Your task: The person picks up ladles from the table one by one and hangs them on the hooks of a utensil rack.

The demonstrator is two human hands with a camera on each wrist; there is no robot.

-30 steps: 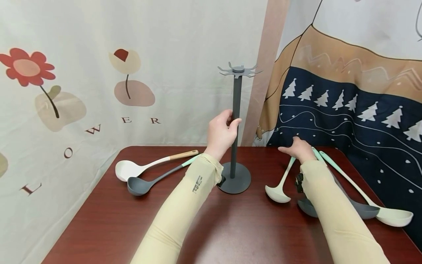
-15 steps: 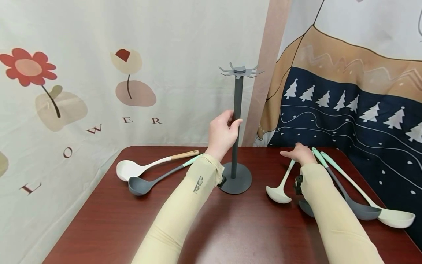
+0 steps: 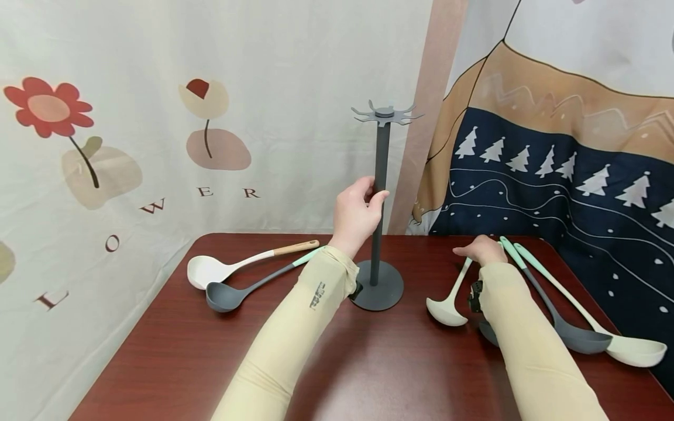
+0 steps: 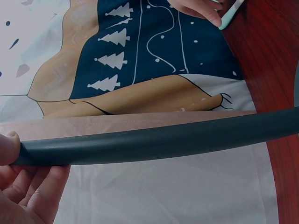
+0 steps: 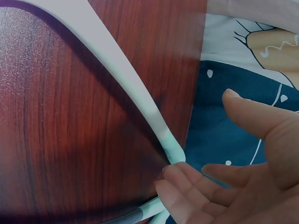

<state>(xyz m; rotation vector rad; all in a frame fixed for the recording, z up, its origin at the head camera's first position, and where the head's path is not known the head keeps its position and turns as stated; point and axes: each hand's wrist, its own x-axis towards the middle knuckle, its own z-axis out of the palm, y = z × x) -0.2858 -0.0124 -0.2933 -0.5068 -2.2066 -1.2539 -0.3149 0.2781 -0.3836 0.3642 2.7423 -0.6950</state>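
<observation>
Gripping the stand (image 3: 382, 155) by its grey pole (image 4: 154, 144)

The left hand (image 3: 357, 216) has its thumb and fingers curled around the pole about halfway up, probably to keep so slender an upright from tipping. The stand is upright on the desk (image 3: 184, 362), its hooks (image 3: 385, 114) spread out at twelve o'clock; their shape suggests they suit hanging handles.

The right hand (image 3: 480, 250) holds nothing. Its thumb stands wide of its fingers, which lie right by the green tip of the smaller cream ladle (image 3: 446, 313); I cannot tell whether they touch it.

From the stand's base (image 3: 379, 299), that ladle lies towards four o'clock. A dark grey ladle (image 3: 584, 340), a larger cream ladle (image 3: 637, 352) and a partly hidden dark bowl (image 3: 488, 332) sit between three and four. Towards nine lie a white ladle (image 3: 205, 272) and a slate ladle (image 3: 223, 297), handles pointing at two, perhaps for easy taking.

The curtain (image 3: 295, 88) reads L, O, W, E, R; the mark (image 3: 317, 296) on the left sleeve (image 3: 289, 336) is illegible.
</observation>
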